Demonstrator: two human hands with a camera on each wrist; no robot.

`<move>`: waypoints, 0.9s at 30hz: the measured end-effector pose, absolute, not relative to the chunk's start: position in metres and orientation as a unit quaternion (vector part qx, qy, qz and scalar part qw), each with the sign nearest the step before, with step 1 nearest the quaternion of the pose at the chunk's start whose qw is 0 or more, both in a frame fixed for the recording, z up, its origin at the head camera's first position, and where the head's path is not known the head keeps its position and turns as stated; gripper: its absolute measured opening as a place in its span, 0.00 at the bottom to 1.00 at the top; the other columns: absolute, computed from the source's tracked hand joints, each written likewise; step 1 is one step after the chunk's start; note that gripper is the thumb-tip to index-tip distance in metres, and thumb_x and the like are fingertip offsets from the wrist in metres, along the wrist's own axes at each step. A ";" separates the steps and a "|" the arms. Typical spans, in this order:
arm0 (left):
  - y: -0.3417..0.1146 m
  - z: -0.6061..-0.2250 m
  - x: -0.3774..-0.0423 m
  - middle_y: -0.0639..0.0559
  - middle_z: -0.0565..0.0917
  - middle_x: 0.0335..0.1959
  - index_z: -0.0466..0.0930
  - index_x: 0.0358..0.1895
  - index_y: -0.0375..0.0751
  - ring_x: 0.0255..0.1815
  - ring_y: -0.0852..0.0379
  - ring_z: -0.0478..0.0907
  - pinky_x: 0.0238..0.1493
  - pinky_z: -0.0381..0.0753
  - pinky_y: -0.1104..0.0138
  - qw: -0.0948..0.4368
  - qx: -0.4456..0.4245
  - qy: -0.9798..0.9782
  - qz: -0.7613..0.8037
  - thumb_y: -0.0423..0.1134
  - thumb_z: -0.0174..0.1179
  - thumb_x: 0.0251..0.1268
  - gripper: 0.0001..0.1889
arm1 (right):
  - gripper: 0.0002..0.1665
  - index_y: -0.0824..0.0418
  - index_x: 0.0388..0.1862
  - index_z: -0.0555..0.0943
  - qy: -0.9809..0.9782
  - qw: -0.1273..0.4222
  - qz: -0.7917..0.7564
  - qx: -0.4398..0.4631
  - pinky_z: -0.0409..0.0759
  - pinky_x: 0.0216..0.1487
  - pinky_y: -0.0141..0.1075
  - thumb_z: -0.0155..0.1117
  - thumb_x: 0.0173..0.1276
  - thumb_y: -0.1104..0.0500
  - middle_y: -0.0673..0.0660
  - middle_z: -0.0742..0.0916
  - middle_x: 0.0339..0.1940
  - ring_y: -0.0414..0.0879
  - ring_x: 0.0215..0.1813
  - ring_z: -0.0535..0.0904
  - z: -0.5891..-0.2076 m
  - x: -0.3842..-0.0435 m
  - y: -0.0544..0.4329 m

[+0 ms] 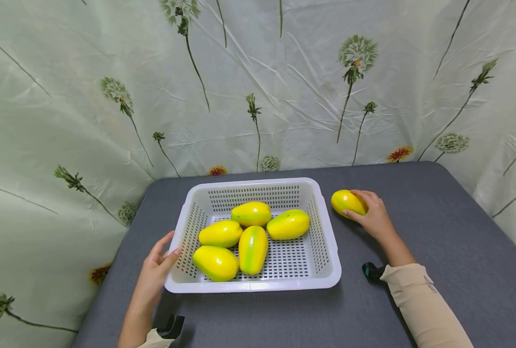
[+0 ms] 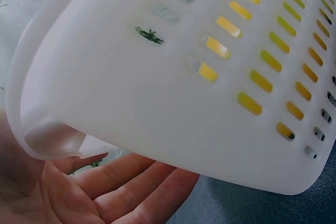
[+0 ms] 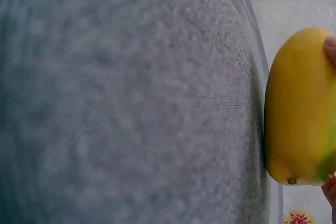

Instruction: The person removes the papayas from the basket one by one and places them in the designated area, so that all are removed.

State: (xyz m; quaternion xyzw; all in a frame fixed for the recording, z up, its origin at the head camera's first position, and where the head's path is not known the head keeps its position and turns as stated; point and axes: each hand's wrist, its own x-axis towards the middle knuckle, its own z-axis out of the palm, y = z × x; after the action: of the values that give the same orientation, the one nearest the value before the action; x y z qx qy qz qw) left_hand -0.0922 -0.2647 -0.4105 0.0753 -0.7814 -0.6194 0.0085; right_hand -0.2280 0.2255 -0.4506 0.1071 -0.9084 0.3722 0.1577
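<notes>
Six glossy yellow papayas show, some streaked with green. Several lie in a white perforated plastic basket, among them a green-striped papaya. At the basket's left side, my left hand holds the rim, thumb over it and fingers along the outside. The left wrist view has the fingers beneath the basket's pale outer wall. To the right of the basket, my right hand grips another papaya between thumb and fingers, low over the table. In the right wrist view that papaya fills the right edge.
A dark grey cloth covers the table. Behind it and to the left hangs a pale curtain printed with dandelions. Black wrist-camera mounts sit at both sleeves.
</notes>
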 end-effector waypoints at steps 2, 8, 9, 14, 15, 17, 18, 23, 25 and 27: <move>-0.265 -0.411 -0.092 0.32 0.68 0.57 0.50 0.69 0.49 0.41 0.48 0.79 0.30 0.80 0.56 0.009 0.077 -0.782 -0.618 0.43 0.51 0.66 0.30 | 0.35 0.65 0.58 0.70 -0.912 0.150 0.369 0.101 0.56 0.51 0.59 0.70 0.53 0.54 0.69 0.70 0.56 0.66 0.54 0.62 -0.452 -0.229 0.226; -0.265 -0.411 -0.093 0.33 0.68 0.58 0.50 0.69 0.49 0.43 0.46 0.78 0.31 0.80 0.55 0.005 0.080 -0.782 -0.619 0.43 0.51 0.66 0.31 | 0.37 0.64 0.61 0.66 -0.919 0.131 0.361 0.093 0.54 0.50 0.59 0.66 0.57 0.50 0.70 0.67 0.58 0.66 0.54 0.60 -0.455 -0.231 0.227; -0.265 -0.411 -0.093 0.33 0.68 0.58 0.50 0.69 0.49 0.43 0.46 0.78 0.31 0.80 0.55 0.004 0.080 -0.781 -0.619 0.43 0.51 0.66 0.31 | 0.37 0.64 0.62 0.66 -0.919 0.131 0.360 0.093 0.54 0.49 0.59 0.66 0.57 0.50 0.70 0.67 0.58 0.67 0.54 0.60 -0.455 -0.231 0.227; -0.265 -0.411 -0.093 0.33 0.68 0.58 0.50 0.69 0.49 0.44 0.43 0.77 0.31 0.80 0.55 0.005 0.084 -0.784 -0.616 0.43 0.51 0.66 0.31 | 0.38 0.65 0.62 0.65 -0.918 0.141 0.359 0.093 0.53 0.49 0.60 0.65 0.57 0.50 0.70 0.67 0.59 0.68 0.56 0.59 -0.453 -0.229 0.228; -0.265 -0.411 -0.093 0.33 0.68 0.58 0.50 0.69 0.49 0.44 0.43 0.77 0.31 0.80 0.55 0.005 0.086 -0.784 -0.615 0.44 0.51 0.66 0.31 | 0.37 0.65 0.62 0.65 -0.917 0.146 0.360 0.094 0.52 0.50 0.60 0.66 0.57 0.51 0.71 0.67 0.59 0.68 0.57 0.59 -0.453 -0.229 0.228; -0.264 -0.411 -0.093 0.33 0.68 0.58 0.50 0.69 0.50 0.45 0.43 0.77 0.31 0.80 0.54 0.005 0.087 -0.783 -0.615 0.44 0.51 0.66 0.31 | 0.36 0.66 0.61 0.66 -0.913 0.158 0.363 0.097 0.51 0.52 0.62 0.66 0.56 0.52 0.71 0.67 0.59 0.69 0.58 0.58 -0.450 -0.228 0.228; -0.264 -0.411 -0.093 0.33 0.68 0.58 0.50 0.69 0.49 0.45 0.43 0.77 0.31 0.80 0.54 0.004 0.087 -0.783 -0.615 0.44 0.51 0.66 0.31 | 0.36 0.66 0.60 0.67 -0.911 0.163 0.364 0.101 0.51 0.53 0.62 0.67 0.56 0.53 0.71 0.68 0.58 0.69 0.58 0.57 -0.449 -0.227 0.227; -0.264 -0.411 -0.094 0.33 0.68 0.58 0.50 0.69 0.50 0.44 0.45 0.77 0.31 0.80 0.55 0.004 0.086 -0.782 -0.617 0.44 0.51 0.66 0.31 | 0.35 0.66 0.60 0.67 -0.892 0.177 0.399 0.115 0.52 0.57 0.61 0.68 0.55 0.57 0.69 0.68 0.59 0.67 0.59 0.58 -0.436 -0.225 0.222; -0.264 -0.411 -0.094 0.33 0.68 0.58 0.50 0.69 0.50 0.43 0.47 0.78 0.30 0.80 0.55 0.004 0.086 -0.781 -0.618 0.44 0.51 0.66 0.31 | 0.36 0.64 0.61 0.67 -0.884 0.170 0.420 0.116 0.54 0.57 0.61 0.68 0.55 0.55 0.67 0.68 0.59 0.65 0.59 0.59 -0.427 -0.223 0.218; -0.265 -0.411 -0.093 0.33 0.68 0.58 0.50 0.69 0.50 0.42 0.48 0.78 0.30 0.80 0.55 0.004 0.087 -0.780 -0.619 0.44 0.51 0.66 0.31 | 0.37 0.62 0.62 0.66 -0.876 0.154 0.442 0.117 0.55 0.58 0.60 0.68 0.55 0.54 0.65 0.67 0.61 0.63 0.60 0.60 -0.417 -0.220 0.212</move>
State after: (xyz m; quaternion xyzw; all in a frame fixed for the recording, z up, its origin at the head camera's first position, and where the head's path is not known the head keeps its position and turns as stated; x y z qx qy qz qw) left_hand -0.0933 -0.2645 -0.4114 0.0869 -0.7805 -0.6191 0.0039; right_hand -0.2199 0.2120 -0.4165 0.1174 -0.8760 0.4418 0.1538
